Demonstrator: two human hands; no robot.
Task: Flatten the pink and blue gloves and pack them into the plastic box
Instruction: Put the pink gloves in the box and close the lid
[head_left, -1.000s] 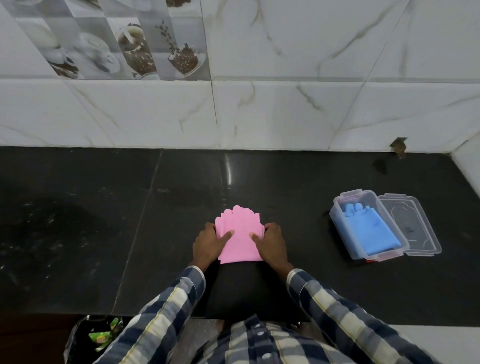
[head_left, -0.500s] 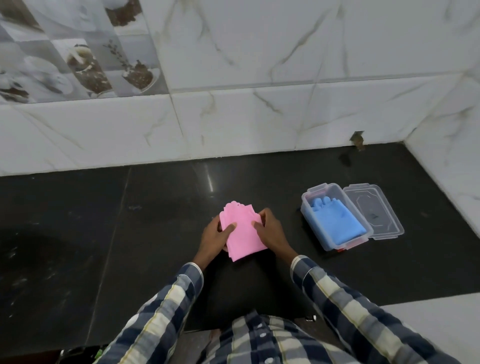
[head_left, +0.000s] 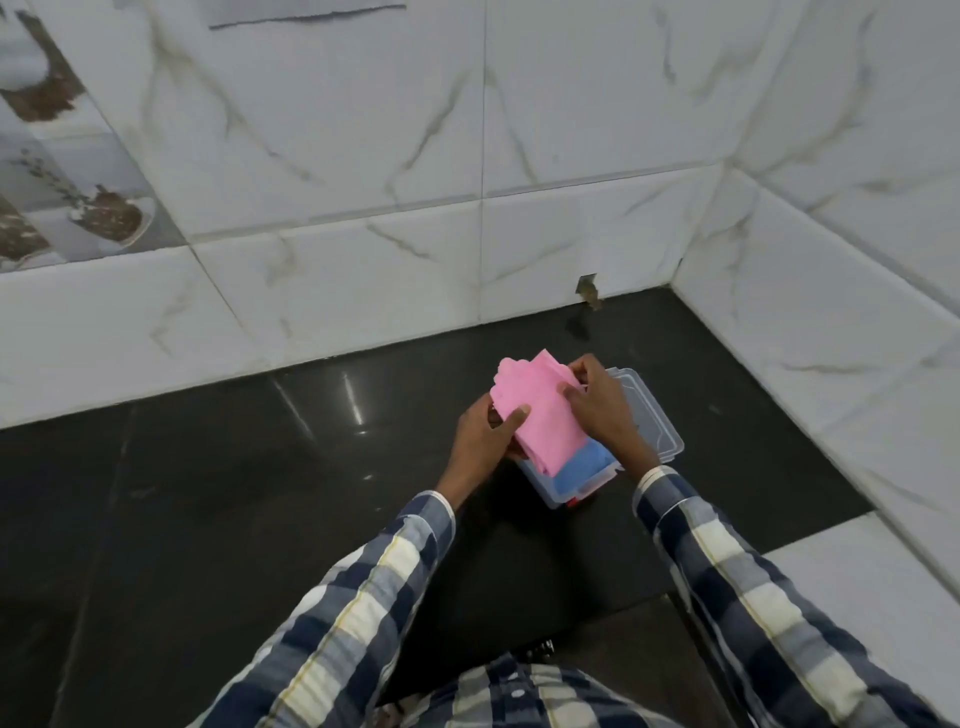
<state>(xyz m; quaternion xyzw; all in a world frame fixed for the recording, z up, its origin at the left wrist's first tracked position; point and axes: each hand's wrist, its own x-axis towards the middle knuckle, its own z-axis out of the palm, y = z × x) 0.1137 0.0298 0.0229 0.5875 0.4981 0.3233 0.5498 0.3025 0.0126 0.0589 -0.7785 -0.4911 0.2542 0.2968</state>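
Note:
Both hands hold the flat pink gloves (head_left: 535, 410) tilted above the clear plastic box (head_left: 558, 496). My left hand (head_left: 480, 441) grips their left edge with the thumb on top. My right hand (head_left: 602, 405) pinches their right edge. The blue gloves (head_left: 584, 467) lie flat inside the box, mostly hidden under the pink ones. The box's clear lid (head_left: 652, 415) lies open on the counter just right of the box, partly behind my right hand.
The box stands on a black stone counter (head_left: 234, 493) near the right corner. White marble-tiled walls (head_left: 571, 234) close the back and the right side. A white ledge (head_left: 857, 587) borders the counter at the front right.
The pink gloves were lifted off the counter and carried right, over the box with the blue gloves. Both hands went with them, and the view turned right.

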